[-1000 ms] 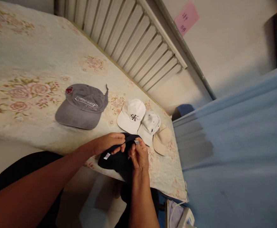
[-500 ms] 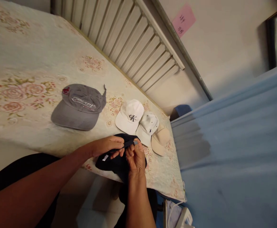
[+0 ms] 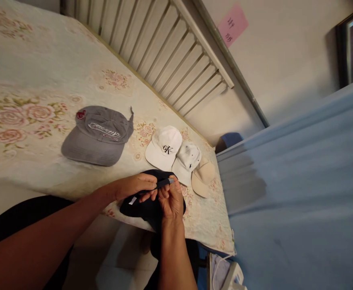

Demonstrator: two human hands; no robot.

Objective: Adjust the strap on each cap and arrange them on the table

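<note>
At the near edge of a floral-covered surface [image 3: 61,56], directly below both hands, sits a dark cap [image 3: 148,209], its soft fabric crown turned so that a small white label [image 3: 132,200] shows. Whether its underside bears on the cover cannot be determined.

The left hand [image 3: 138,185] pinches one part of the cap's narrow, flat dark strap [image 3: 162,184] between thumb and fingers. The right hand [image 3: 172,201] pinches the strap's other part beside a smooth grey fitting [image 3: 171,181], remaining fingers curled inward. The strap runs straight between the two grips.

Beyond the hands, a row of caps was noted. A grey cap [image 3: 98,137] with curved brim, raised pale script and a loose strap end lies well apart on the left. A white cap [image 3: 166,147] with black lettering, rounded crown, lies nearer; beside it a second white cap [image 3: 188,161] bears a small dark emblem. A plain beige cap [image 3: 203,177] adjoins. Behind stands a rail of slim parallel bars [image 3: 164,56]; a softly folded blue curtain [image 3: 300,193] hangs right.
</note>
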